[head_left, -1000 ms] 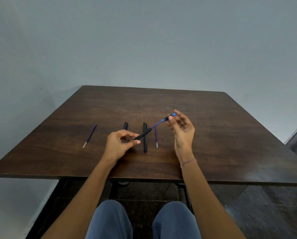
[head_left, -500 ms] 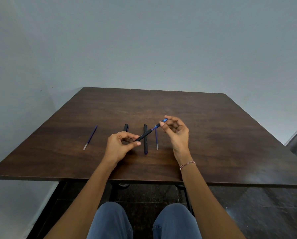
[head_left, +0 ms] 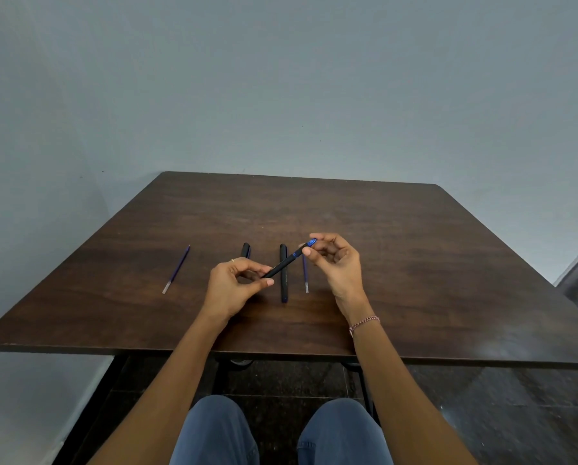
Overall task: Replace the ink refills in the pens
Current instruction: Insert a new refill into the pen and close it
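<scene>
My left hand point(head_left: 234, 283) pinches the lower end of a black pen barrel point(head_left: 282, 263), held slanted above the table. My right hand point(head_left: 336, 263) grips the blue tip piece point(head_left: 310, 244) at the barrel's upper end, thumb and forefinger closed on it. Almost no refill shows between tip and barrel. A second black pen point(head_left: 283, 273) lies lengthwise on the table under the held one. A third black pen point(head_left: 246, 250) lies behind my left hand, mostly hidden. One loose blue refill point(head_left: 305, 275) lies beside my right hand, another point(head_left: 177, 268) lies far left.
The dark wooden table point(head_left: 415, 263) stands against a grey wall, its front edge close to my knees. A dark floor shows below and to the right of the table.
My right hand has moved left and down toward my left hand, pushing the blue refill into the barrel. The exposed refill has shrunk until only the tip shows.
</scene>
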